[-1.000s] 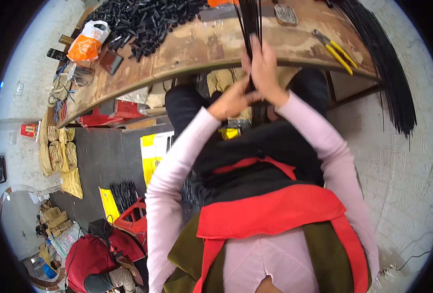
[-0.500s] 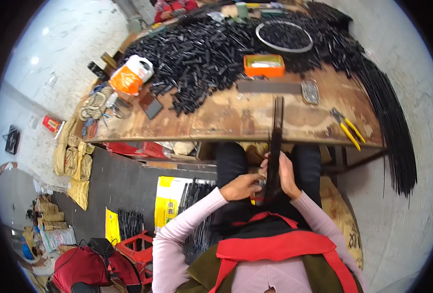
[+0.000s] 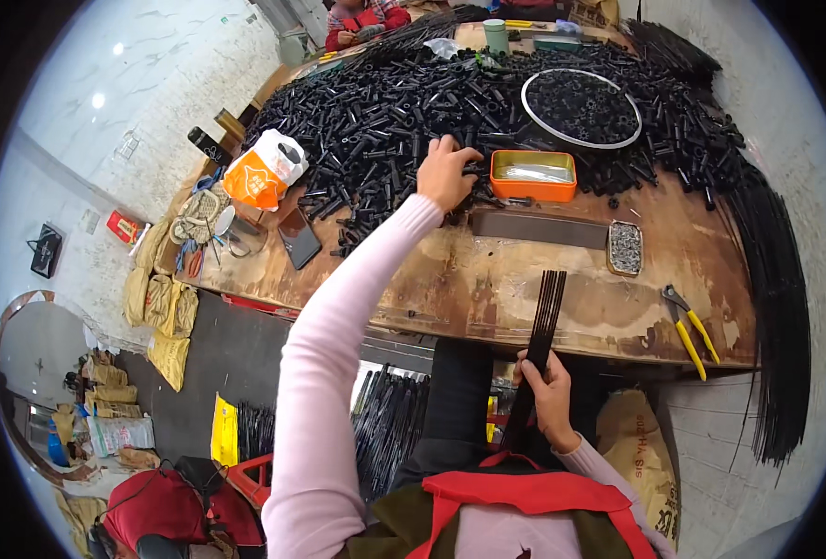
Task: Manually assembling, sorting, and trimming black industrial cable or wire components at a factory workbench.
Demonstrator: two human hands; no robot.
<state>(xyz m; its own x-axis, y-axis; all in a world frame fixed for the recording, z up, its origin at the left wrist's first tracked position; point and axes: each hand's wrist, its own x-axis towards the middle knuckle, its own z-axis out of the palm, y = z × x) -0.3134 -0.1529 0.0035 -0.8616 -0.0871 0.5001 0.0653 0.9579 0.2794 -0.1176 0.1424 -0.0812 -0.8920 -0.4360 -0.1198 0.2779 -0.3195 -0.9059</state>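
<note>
L hand reaches far over table, fingers curled into pile of short black tubes, grip unclear. R hand clamped on bundle of thin black rods at near edge. Orange tray just right of L hand; orange-white bag to its left; yellow pliers at right.

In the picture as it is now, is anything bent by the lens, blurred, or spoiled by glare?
Head view: the fisheye lens bends the worn brown wooden table's front edge into a curve, and black corners frame the round image; a bright light reflection sits on the pale wall upper left; the left hand on the heap of short black tubes and the right hand gripping the bundle of thin black rods look reasonably sharp.
</note>
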